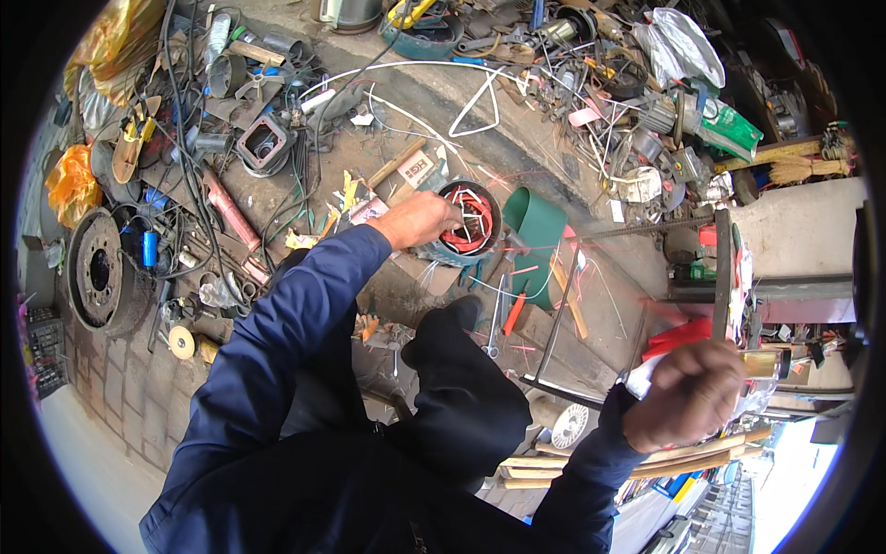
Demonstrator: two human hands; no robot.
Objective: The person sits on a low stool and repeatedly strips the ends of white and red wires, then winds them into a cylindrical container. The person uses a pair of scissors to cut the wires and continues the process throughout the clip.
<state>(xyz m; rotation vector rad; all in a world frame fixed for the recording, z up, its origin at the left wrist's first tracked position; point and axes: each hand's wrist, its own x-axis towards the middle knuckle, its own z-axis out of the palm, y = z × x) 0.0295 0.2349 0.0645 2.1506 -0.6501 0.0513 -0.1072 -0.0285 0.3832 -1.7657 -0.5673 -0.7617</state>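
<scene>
A cylindrical motor housing [443, 249] holds red windings [466, 235] with white sleeves. My left hand [420, 218] reaches over its left side, fingers curled at the windings; what they pinch is hidden. My right hand [683, 395] is raised at the lower right with curled fingers, its grip too unclear to make out. Just right of the housing lie a curved green plastic sheet [535, 226], an orange-handled tool [514, 314] and a long metal tool [494, 337]. Thin red and white wires trail across the ground there.
Piles of scrap parts [646, 111] and cables surround the work spot. A wheel rim [97, 268] and red cylinder [226, 208] lie to the left. A metal frame [723, 268] stands at right, a wooden strip [569, 300] beside the green sheet, long boards [535, 473] at bottom right.
</scene>
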